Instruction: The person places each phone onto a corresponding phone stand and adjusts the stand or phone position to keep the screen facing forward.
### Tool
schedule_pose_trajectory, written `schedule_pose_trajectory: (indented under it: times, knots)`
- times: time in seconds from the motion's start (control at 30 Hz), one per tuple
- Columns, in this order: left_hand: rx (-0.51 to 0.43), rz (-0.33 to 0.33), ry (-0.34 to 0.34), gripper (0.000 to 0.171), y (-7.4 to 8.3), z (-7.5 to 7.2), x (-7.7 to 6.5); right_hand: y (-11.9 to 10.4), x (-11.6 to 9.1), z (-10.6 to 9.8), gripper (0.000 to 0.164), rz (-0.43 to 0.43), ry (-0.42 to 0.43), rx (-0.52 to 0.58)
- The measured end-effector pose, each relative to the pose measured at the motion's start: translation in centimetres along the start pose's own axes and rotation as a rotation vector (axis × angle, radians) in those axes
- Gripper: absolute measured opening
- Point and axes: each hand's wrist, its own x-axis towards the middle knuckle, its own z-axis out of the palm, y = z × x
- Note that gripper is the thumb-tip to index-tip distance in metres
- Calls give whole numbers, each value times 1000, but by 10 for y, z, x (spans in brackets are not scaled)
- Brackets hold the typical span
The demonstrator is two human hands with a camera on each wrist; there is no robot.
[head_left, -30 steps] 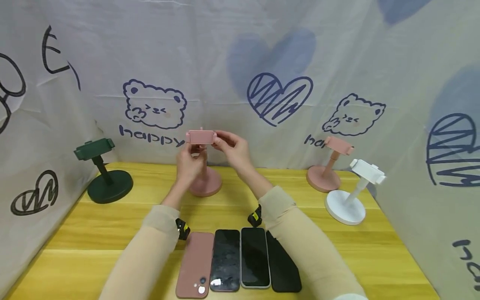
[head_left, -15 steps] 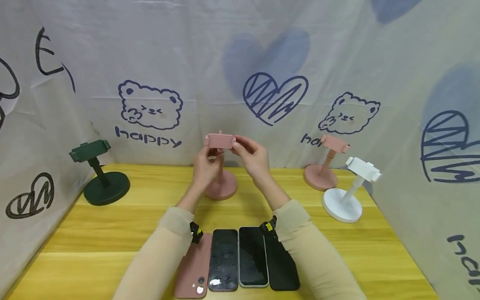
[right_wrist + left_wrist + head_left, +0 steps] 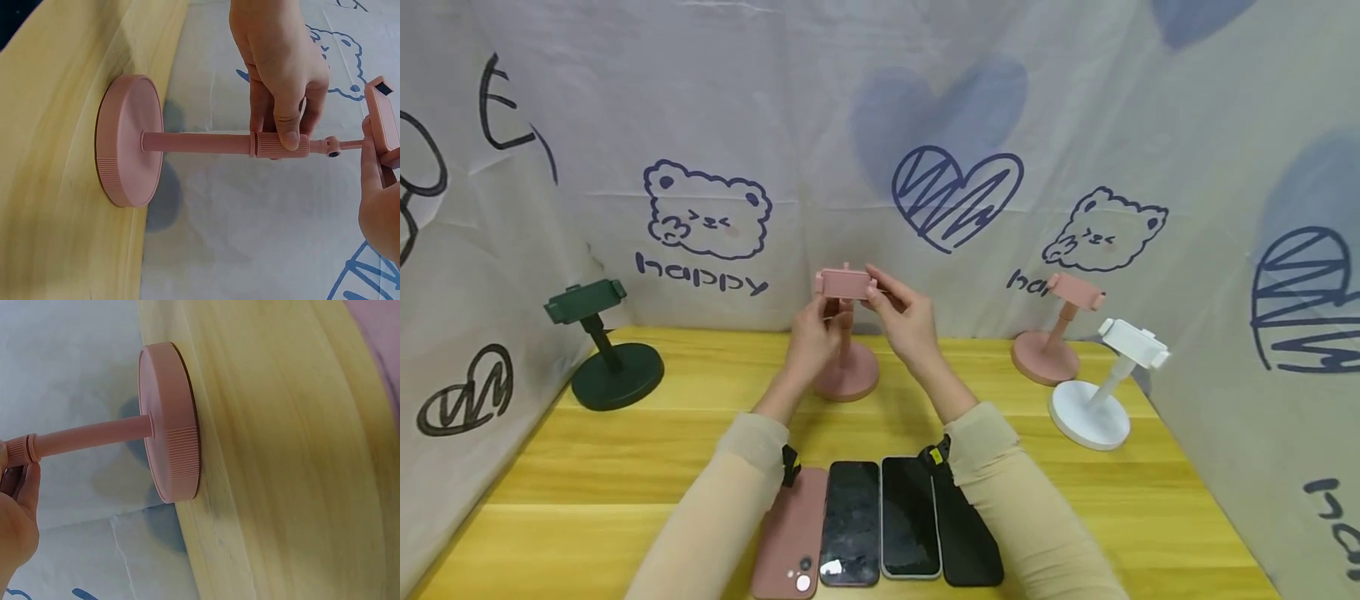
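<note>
A pink phone stand (image 3: pixel 850 379) with a round base stands upright on the wooden table, near the back cloth. My left hand (image 3: pixel 814 340) grips the ribbed collar (image 3: pixel 282 145) on its post, thumb across the front, as the right wrist view shows. At the top, my right hand (image 3: pixel 912 327) pinches the right end of the clamp head (image 3: pixel 846 284), which faces me. The left wrist view shows the bare lower post (image 3: pixel 94 436) and the base's ribbed edge; only part of the left hand appears there.
A dark green stand (image 3: pixel 617 377) is at the left. Another pink stand (image 3: pixel 1047 358) and a white stand (image 3: pixel 1090 415) are at the right. Several phones lie side by side in front, among them a pink phone (image 3: pixel 786 542) and a black phone (image 3: pixel 852 521), partly under my forearms.
The held pink stand has shifted to the right across the table along with both hands, mostly in the first half second. Both hands keep their holds. The other stands and phones stay put.
</note>
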Motion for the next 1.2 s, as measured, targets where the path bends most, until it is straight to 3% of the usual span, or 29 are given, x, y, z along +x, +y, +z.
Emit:
schedule_pose_trajectory:
  times: [0.27, 0.9, 1.03, 1.2]
  knots:
    - [47, 8, -4, 25, 1, 0, -1, 1, -1, -2, 36, -26, -23, -137]
    - [122, -27, -75, 26, 0, -6, 6, -15, 9, -8, 33, -208, -112, -555]
    - [100, -30, -77, 26, 0, -6, 5, -14, 8, -8, 35, -180, -115, -527]
    - [62, -18, -58, 26, 1, -4, 4, -4, 4, -7, 38, -160, -85, -376]
